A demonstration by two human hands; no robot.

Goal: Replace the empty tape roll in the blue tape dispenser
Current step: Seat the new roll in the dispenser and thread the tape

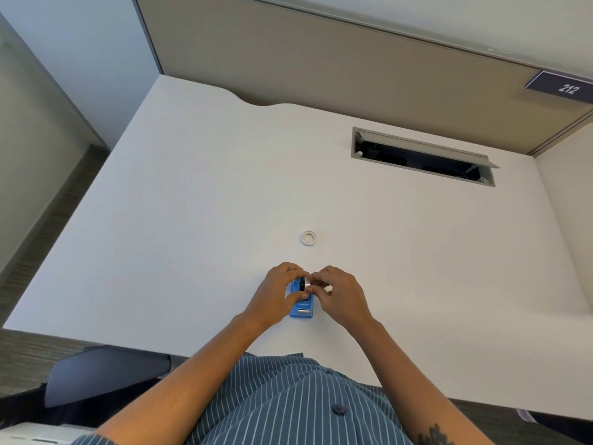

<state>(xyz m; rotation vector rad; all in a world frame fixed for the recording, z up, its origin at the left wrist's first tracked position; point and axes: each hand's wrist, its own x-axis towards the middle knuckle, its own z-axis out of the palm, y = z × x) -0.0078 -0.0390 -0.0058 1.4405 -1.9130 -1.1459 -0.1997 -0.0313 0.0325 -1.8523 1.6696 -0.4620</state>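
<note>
The blue tape dispenser (pixel 301 308) lies on the white desk (pixel 192 220) close to the front edge, its cutter end toward me. My left hand (pixel 276 293) wraps around its left side and holds it. My right hand (pixel 337 293) pinches a small white tape roll (pixel 308 283) with a black hub beside it, right at the top of the dispenser. Whether the roll sits in the dispenser's slot is hidden by my fingers. A second small white ring, a bare-looking tape roll (pixel 308 238), lies flat on the desk a little beyond my hands.
An open cable tray (pixel 423 155) is cut into the desk at the back right. Beige partition panels (pixel 321 59) close off the back and right. A dark chair (pixel 106 374) stands at the lower left, below the desk's front edge.
</note>
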